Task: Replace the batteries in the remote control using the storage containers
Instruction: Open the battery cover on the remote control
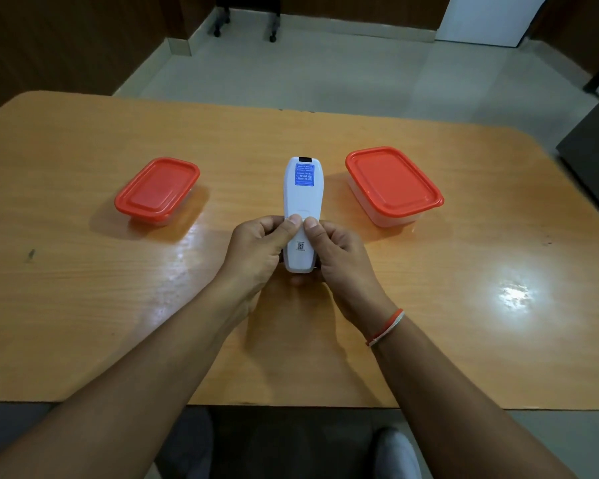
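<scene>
A white remote control (300, 198) lies face down over the table's middle, its back up, with a blue sticker near its far end. My left hand (256, 252) and my right hand (338, 252) both grip its near end, with the two thumbs pressed side by side on the back cover. A smaller clear container with a red lid (157, 190) stands to the left of the remote, lid on. A larger clear container with a red lid (393, 183) stands to the right, also closed. No batteries are visible.
The wooden table (83, 288) has rounded far corners and a glossy top with light glare at the right. Beyond it are a tiled floor, chair legs on castors (244, 27) and a dark cabinet (592, 174) at the right edge.
</scene>
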